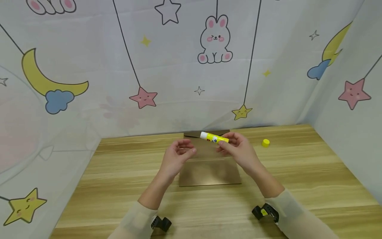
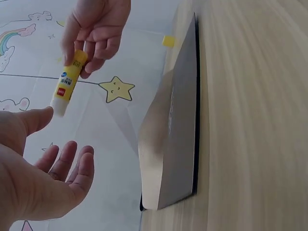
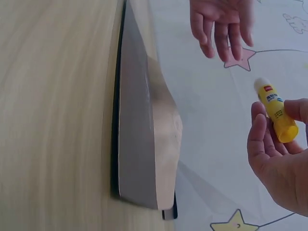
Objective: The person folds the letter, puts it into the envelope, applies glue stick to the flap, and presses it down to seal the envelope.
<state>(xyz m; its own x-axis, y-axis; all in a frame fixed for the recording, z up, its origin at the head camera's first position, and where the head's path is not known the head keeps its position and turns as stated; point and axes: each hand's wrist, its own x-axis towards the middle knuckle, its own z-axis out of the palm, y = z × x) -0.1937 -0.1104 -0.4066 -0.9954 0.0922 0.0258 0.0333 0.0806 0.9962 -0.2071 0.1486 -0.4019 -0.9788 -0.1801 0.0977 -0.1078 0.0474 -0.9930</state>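
Note:
My right hand (image 1: 240,151) holds a yellow glue stick (image 1: 215,137) between thumb and fingers, its white end pointing left. In the right wrist view the yellow base of the glue stick (image 3: 276,110) faces the palm side. Empty, my left hand (image 1: 176,156) hovers to the left with fingers loosely bent, its thumb close to the white end in the left wrist view. Beneath both hands lies a brown paper envelope (image 1: 209,172), its upper part raised off the table and a dark flap at the back.
A small yellow cap (image 1: 265,143) stands on the wooden table (image 1: 298,172) to the right of the envelope. Behind the table hangs a white printed curtain (image 1: 185,73), which continues along both sides. Each wrist wears a black camera strap.

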